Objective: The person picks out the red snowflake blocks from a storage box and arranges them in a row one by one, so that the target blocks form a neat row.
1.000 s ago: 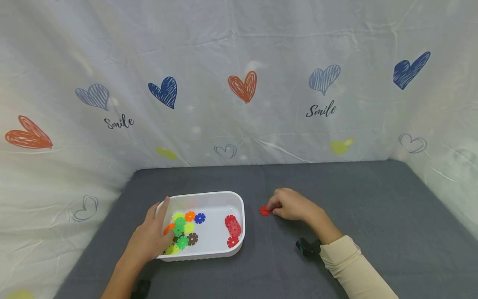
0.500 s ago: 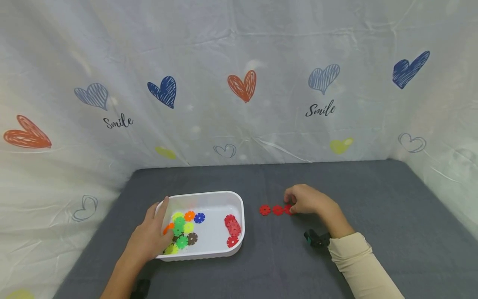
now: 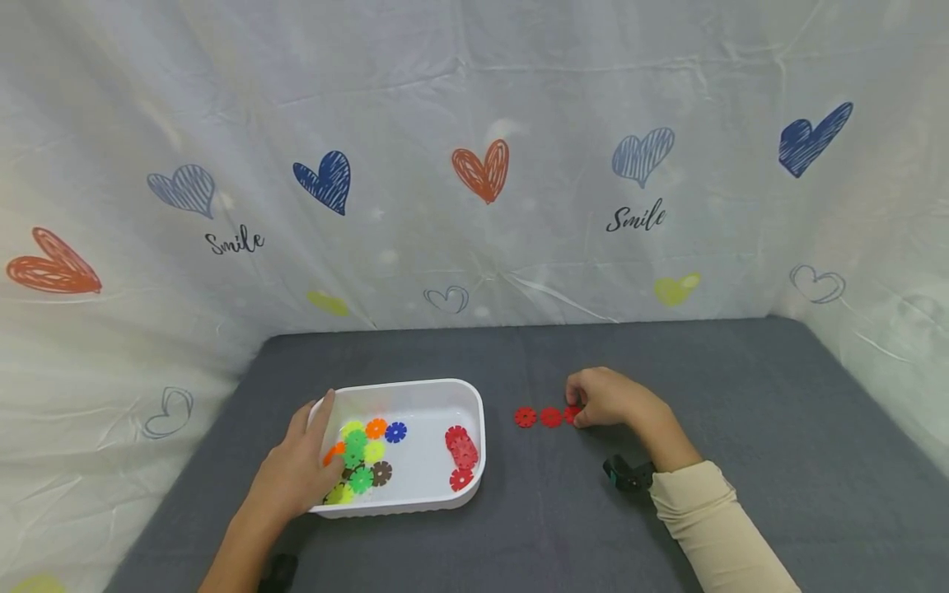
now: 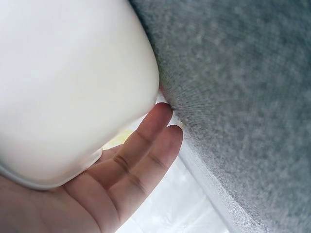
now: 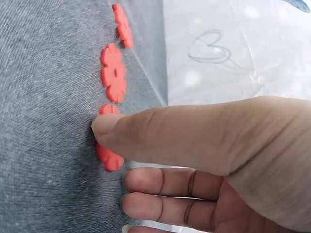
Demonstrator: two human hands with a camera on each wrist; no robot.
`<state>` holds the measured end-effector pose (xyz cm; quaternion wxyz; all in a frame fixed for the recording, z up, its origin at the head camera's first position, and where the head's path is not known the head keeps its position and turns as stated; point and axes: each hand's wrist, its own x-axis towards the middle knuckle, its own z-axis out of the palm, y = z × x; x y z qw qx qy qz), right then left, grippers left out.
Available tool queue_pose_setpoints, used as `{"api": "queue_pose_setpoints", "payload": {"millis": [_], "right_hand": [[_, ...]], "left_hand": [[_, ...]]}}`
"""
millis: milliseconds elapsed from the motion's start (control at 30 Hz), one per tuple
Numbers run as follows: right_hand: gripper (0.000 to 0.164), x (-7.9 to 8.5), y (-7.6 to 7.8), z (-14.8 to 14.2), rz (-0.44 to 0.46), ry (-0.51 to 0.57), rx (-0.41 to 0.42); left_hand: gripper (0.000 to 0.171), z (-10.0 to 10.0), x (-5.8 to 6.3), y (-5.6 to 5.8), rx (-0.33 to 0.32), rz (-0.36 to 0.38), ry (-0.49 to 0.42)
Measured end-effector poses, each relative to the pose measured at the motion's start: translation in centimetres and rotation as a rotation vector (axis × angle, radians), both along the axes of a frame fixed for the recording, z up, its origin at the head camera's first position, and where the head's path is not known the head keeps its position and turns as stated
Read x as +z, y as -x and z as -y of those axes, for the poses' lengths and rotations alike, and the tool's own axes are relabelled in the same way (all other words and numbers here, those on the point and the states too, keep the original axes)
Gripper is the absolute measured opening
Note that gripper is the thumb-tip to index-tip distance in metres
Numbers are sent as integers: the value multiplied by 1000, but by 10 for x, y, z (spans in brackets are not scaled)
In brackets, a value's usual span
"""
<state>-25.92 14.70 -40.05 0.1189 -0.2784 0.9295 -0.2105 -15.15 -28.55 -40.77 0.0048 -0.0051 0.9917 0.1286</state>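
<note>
My left hand grips the left end of a white plastic tray, thumb inside and fingers outside. In the left wrist view two fingers lie along the outer wall. My right hand is right of the tray, thumb and forefinger around a red notched building disc at the table. The right wrist view shows the thumb across this disc; the forefinger is hidden and the other fingers are loosely bent. A middle red disc and a left red disc lie flat, in a row with it.
Inside the tray, several red discs lie at the right end. Green discs, an orange disc, a blue disc and a brown disc are among those at its left. A hanging sheet borders the grey table.
My right hand has moved rightward from the second red disc to the third in the row, uncovering the second. It has hardly moved in the last half second. The left hand stays on the tray.
</note>
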Motion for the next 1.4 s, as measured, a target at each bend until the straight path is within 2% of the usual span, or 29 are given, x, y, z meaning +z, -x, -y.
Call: {"api": "queue_pose_setpoints", "payload": {"millis": [100, 233, 300, 400, 467, 567, 733, 800, 867, 1033, 1400], "right_hand": [[20, 8, -5, 5, -38, 1, 19], [15, 27, -16, 24, -177, 88, 85], [11, 35, -21, 41, -268, 159, 148], [8, 42, -28, 75, -381, 221, 284], [8, 44, -34, 101, -415, 192, 373], [11, 42, -44, 138, -387, 30, 460], [35, 30, -55, 179, -280, -412, 453], [44, 24, -57, 187, -273, -538, 440], [46, 20, -59, 191, -281, -610, 423], [33, 17, -59, 191, -320, -650, 389], [17, 17, -56, 184, -400, -551, 385]], "left_hand": [[93, 1, 1, 0, -5, 0, 2], [93, 2, 1, 0, -4, 1, 7], [94, 2, 1, 0, 0, 2, 9], [94, 3, 1, 0, 2, 2, 9], [94, 3, 1, 0, -1, 1, 7], [93, 3, 1, 0, -6, -1, 3], [94, 2, 1, 2, -10, -9, -2], [93, 1, 0, 2, -13, -14, -4], [93, 0, -1, 3, -15, -18, -6], [93, -1, -2, 4, -9, -19, -5], [93, 0, 0, 0, 3, -11, -10]]}}
